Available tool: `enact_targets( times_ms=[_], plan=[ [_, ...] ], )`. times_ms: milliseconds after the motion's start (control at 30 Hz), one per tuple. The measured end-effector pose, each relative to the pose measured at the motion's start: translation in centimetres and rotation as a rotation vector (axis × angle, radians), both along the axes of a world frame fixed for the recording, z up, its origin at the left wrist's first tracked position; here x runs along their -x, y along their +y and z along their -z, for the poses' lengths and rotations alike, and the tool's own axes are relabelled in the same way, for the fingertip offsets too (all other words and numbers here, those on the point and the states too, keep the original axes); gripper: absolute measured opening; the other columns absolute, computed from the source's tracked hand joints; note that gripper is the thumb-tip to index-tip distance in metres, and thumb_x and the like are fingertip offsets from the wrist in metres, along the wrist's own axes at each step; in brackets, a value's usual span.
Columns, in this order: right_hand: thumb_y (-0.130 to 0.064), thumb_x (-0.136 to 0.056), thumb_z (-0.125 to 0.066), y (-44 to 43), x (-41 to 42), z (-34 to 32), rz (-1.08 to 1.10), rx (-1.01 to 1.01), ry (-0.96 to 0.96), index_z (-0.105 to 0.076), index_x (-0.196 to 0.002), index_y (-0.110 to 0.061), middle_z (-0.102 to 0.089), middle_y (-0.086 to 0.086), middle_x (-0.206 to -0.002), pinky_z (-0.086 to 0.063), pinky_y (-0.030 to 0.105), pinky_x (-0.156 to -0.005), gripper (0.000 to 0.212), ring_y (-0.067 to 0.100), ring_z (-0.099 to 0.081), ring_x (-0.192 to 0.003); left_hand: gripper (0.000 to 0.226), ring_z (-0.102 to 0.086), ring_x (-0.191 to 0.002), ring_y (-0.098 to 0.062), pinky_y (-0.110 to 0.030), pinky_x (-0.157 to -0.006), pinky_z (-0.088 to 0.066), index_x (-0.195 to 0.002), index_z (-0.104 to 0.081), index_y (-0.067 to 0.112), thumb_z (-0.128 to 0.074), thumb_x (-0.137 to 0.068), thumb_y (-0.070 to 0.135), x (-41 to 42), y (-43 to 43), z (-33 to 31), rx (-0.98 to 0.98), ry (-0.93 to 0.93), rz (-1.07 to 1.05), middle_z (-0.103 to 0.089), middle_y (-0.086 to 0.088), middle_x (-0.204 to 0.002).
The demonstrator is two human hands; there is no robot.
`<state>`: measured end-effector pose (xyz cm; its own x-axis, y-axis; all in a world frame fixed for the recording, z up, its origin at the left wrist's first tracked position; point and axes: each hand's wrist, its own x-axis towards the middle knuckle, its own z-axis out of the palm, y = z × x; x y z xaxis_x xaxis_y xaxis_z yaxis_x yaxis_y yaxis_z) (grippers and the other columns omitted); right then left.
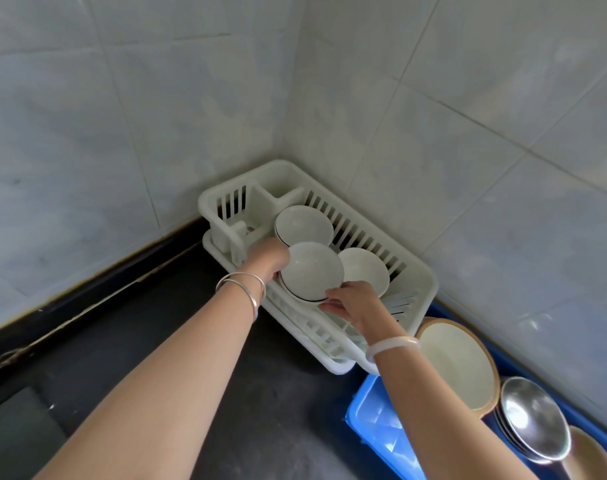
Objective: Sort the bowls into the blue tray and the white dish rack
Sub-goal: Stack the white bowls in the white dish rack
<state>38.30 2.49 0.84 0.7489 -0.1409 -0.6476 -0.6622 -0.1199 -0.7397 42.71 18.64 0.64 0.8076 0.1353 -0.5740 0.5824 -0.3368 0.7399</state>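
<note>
The white dish rack (pixel 420 271) sits in the tiled corner on a dark counter. Three white bowls with dark rims lean in it: one at the back (pixel 304 225), one at the right (pixel 364 271), and a front bowl (pixel 310 271). My left hand (pixel 267 259) grips the front bowl's left edge and my right hand (pixel 350 301) holds its lower right rim. The blue tray (pixel 381 424) lies at lower right with a large cream bowl (pixel 458 362) with a tan rim, stacked steel bowls (pixel 534 420) and part of another tan bowl (pixel 589 455).
Tiled walls close in behind and to the right of the rack. The rack has a cutlery compartment (pixel 232 206) at its left end. Dark counter (pixel 139 341) stretches to the left and front. Bracelets sit on both wrists.
</note>
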Motion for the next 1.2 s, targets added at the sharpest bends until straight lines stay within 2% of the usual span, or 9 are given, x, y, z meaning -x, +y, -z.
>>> enact_targets(
  times_ms=[167, 400, 500, 567, 667, 800, 933, 1033, 1200],
  plan=[
    [0.002, -0.085, -0.064, 0.2, -0.1, 0.6, -0.023, 0.031, 0.041, -0.058, -0.103, 0.008, -0.065, 0.016, -0.072, -0.057, 0.020, -0.049, 0.020, 0.014, -0.064, -0.045, 0.032, -0.055, -0.114, -0.039, -0.044, -0.097, -0.047, -0.119, -0.055, -0.006, -0.038, -0.094, 0.004, -0.2, -0.5, -0.3, -0.174, -0.037, 0.151, -0.057, -0.025, -0.124],
    [-0.004, -0.085, -0.065, 0.0, 0.0, 2.0, -0.056, 0.140, 0.028, -0.063, -0.108, -0.001, -0.067, 0.011, -0.074, -0.057, 0.029, -0.080, 0.023, 0.017, -0.064, -0.063, 0.034, -0.055, -0.114, -0.035, -0.037, -0.092, -0.044, -0.119, -0.054, -0.005, -0.031, -0.096, 0.005, 0.0, -0.9, -1.0, -0.454, -0.009, 0.398, -0.057, -0.021, -0.127],
    [-0.008, -0.087, -0.063, -0.1, -0.1, 2.0, -0.056, 0.132, 0.025, -0.063, -0.113, -0.002, -0.065, 0.010, -0.078, -0.058, 0.028, -0.075, 0.026, 0.017, -0.063, -0.065, 0.034, -0.055, -0.113, -0.034, -0.035, -0.091, -0.044, -0.120, -0.053, -0.004, -0.031, -0.095, 0.004, 0.0, -1.2, -1.2, -0.522, -0.012, 0.457, -0.057, -0.021, -0.127],
    [-0.014, -0.090, -0.060, 0.0, 0.2, 1.6, -0.053, 0.095, 0.040, -0.059, -0.118, -0.007, -0.061, 0.006, -0.081, -0.057, 0.026, -0.068, 0.029, 0.017, -0.062, -0.068, 0.035, -0.054, -0.115, -0.034, -0.036, -0.090, -0.044, -0.126, -0.047, -0.003, -0.031, -0.096, 0.005, 0.0, -1.5, -0.9, -0.514, -0.026, 0.418, -0.054, -0.021, -0.129],
    [-0.023, -0.094, -0.054, 0.0, 0.8, 1.3, -0.072, 0.083, 0.055, -0.054, -0.122, -0.016, -0.059, 0.005, -0.092, -0.055, 0.030, -0.076, 0.029, 0.019, -0.062, -0.076, 0.037, -0.052, -0.116, -0.035, -0.038, -0.087, -0.044, -0.131, -0.039, 0.001, -0.033, -0.094, 0.007, 0.4, -1.8, -0.3, -0.482, -0.104, 0.323, -0.053, -0.020, -0.129],
    [-0.025, -0.095, -0.049, 0.0, 1.4, 1.3, -0.051, 0.085, 0.015, -0.056, -0.114, -0.016, -0.058, 0.002, -0.089, -0.054, 0.037, -0.087, 0.022, 0.017, -0.060, -0.072, 0.037, -0.052, -0.118, -0.035, -0.038, -0.088, -0.043, -0.131, -0.041, 0.003, -0.035, -0.096, 0.012, 1.3, -2.2, 0.1, -0.543, -0.134, 0.373, -0.052, -0.019, -0.130],
    [-0.025, -0.095, -0.045, -0.2, 2.5, 0.0, -0.089, 0.098, -0.047, -0.056, -0.108, -0.020, -0.060, 0.002, -0.095, -0.051, 0.033, -0.077, 0.018, 0.018, -0.059, -0.077, 0.036, -0.055, -0.114, -0.032, -0.036, -0.086, -0.044, -0.126, -0.049, 0.004, -0.034, -0.098, 0.019, 1.9, -2.4, -0.7, -0.609, -0.109, 0.395, -0.056, -0.016, -0.128],
    [-0.021, -0.095, -0.043, -1.2, 3.2, -2.0, -0.075, 0.030, -0.146, -0.061, -0.092, -0.019, -0.061, 0.005, -0.096, -0.050, 0.033, -0.074, 0.019, 0.021, -0.061, -0.079, 0.039, -0.053, -0.116, -0.033, -0.038, -0.091, -0.043, -0.130, -0.048, 0.004, -0.030, -0.099, 0.021, 3.1, -2.6, -1.1, -0.594, -0.136, 0.353, -0.055, -0.017, -0.130],
    [-0.016, -0.099, -0.040, -4.4, 7.7, -10.9, -0.011, -0.189, -0.522, -0.064, -0.109, -0.015, -0.072, 0.006, -0.109, -0.054, 0.028, -0.084, 0.026, 0.017, -0.070, -0.091, 0.041, -0.043, -0.130, -0.029, -0.038, -0.103, -0.036, -0.135, -0.044, 0.005, -0.032, -0.097, 0.015, 7.6, -4.0, -2.9, -0.373, -0.350, 0.117, -0.047, -0.014, -0.141]
  ],
)
